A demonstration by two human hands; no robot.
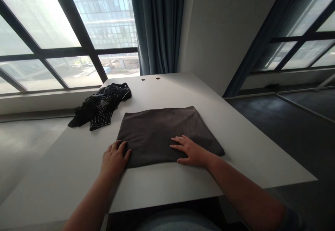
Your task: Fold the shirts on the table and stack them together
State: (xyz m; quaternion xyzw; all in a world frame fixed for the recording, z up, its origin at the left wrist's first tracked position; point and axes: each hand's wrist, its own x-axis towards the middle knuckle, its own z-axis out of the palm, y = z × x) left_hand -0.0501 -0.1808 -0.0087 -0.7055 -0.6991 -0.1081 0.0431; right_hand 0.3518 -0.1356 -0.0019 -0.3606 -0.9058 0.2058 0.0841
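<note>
A dark grey folded cloth (162, 129) lies flat on the white table (235, 136), roughly square. My left hand (114, 157) rests at its near left corner, fingers curled onto the cloth's edge. My right hand (190, 150) lies palm down on the near right part of the cloth, fingers spread and pointing left. Neither hand lifts anything.
A crumpled black garment with white stripes (101, 107) sits at the table's far left. Two small round holes (150, 79) are at the far edge. Windows and a blue curtain (157, 24) stand behind; the table's right edge drops to a dark floor.
</note>
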